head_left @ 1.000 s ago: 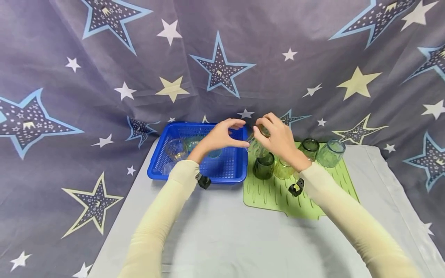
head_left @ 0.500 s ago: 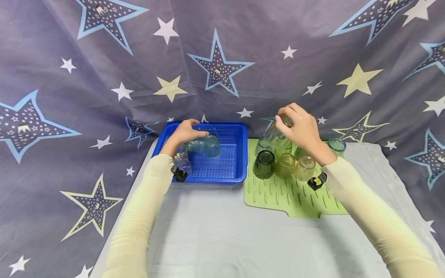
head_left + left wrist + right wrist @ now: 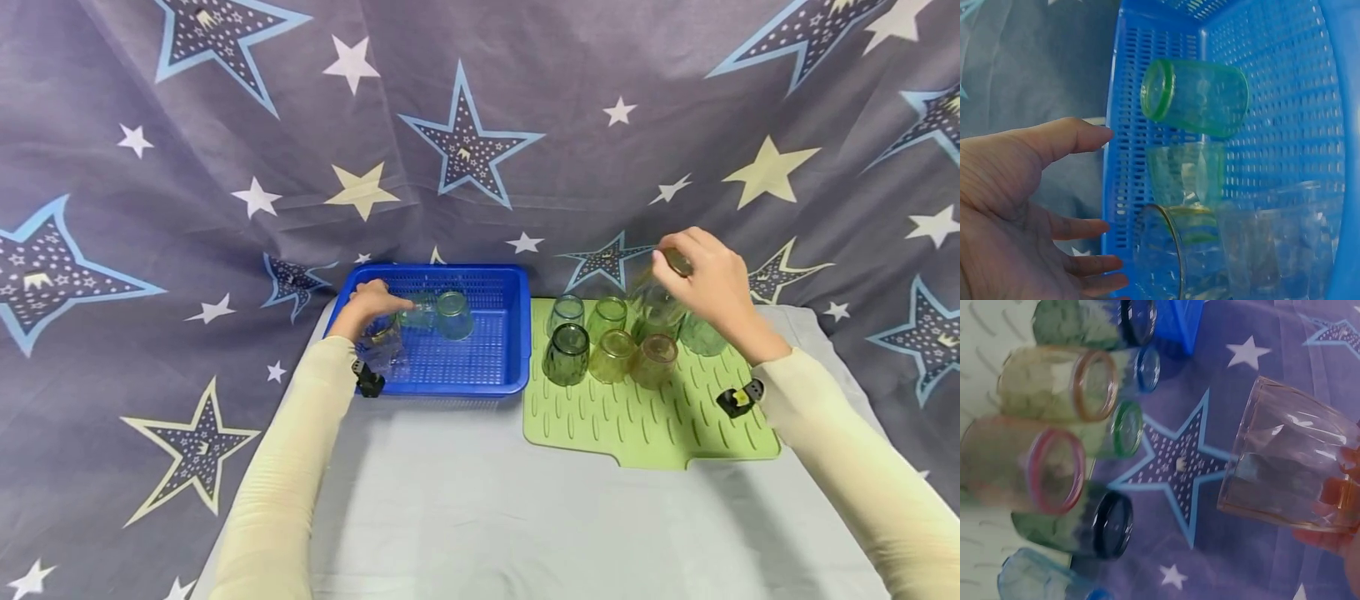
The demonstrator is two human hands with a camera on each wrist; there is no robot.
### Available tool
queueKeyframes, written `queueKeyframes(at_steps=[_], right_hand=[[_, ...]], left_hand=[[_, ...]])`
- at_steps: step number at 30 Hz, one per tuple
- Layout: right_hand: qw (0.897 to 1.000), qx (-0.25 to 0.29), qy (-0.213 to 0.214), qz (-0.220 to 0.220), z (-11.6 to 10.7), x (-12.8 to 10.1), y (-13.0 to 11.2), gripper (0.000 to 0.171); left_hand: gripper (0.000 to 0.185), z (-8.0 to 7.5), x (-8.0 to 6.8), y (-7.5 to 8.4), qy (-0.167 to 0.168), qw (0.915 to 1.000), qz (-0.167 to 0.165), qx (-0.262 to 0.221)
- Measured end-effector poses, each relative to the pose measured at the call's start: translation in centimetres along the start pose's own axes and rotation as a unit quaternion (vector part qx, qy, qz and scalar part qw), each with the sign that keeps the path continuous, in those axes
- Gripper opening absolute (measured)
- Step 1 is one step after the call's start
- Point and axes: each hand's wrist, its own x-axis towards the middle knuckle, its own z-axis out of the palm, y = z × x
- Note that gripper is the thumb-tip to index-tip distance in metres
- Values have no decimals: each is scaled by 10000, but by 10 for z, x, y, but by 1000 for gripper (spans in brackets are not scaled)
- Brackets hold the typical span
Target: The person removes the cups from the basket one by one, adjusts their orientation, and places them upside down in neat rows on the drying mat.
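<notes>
My left hand reaches into the left side of a blue perforated basket. In the left wrist view that hand is open, its fingers beside a clear glass lying on its side, without gripping it. A green-rimmed glass and other clear glasses lie in the basket. My right hand holds a clear glass by its base, mouth down, over the back right of a green drying mat. The right wrist view shows fingers pinching that glass.
Several upside-down glasses stand on the mat: a dark green one, a yellow-green one, an amber one, others behind. A pale cloth covers the table. A star-patterned curtain hangs close behind.
My right hand has carried the clear glass rightward along the back of the mat. My left hand has moved left and down into the basket's left side.
</notes>
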Motion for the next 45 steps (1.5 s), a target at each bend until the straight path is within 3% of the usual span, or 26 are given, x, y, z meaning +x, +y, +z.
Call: queueKeyframes(at_steps=[11, 19, 25, 32, 39, 45], right_hand=[[9995, -278, 152, 45, -14, -26, 27, 22], [9984, -478, 98, 293, -18, -52, 45, 21], [9976, -551, 88, 409, -18, -65, 56, 21], [9965, -605, -12, 570, -17, -76, 65, 23], [9974, -583, 45, 430, -10, -86, 73, 20], [9969, -680, 77, 378, 0, -96, 80, 21]], left_hand=[[93, 3, 4, -9, 58, 9981, -384, 479], [87, 9, 8, -17, -24, 9977, -522, 424], [91, 12, 10, -22, 60, 9978, -415, 522], [80, 10, 10, -21, 254, 9983, -241, 477], [76, 6, 9, -22, 209, 9987, -398, 234], [71, 9, 10, -26, 402, 9983, -344, 262]])
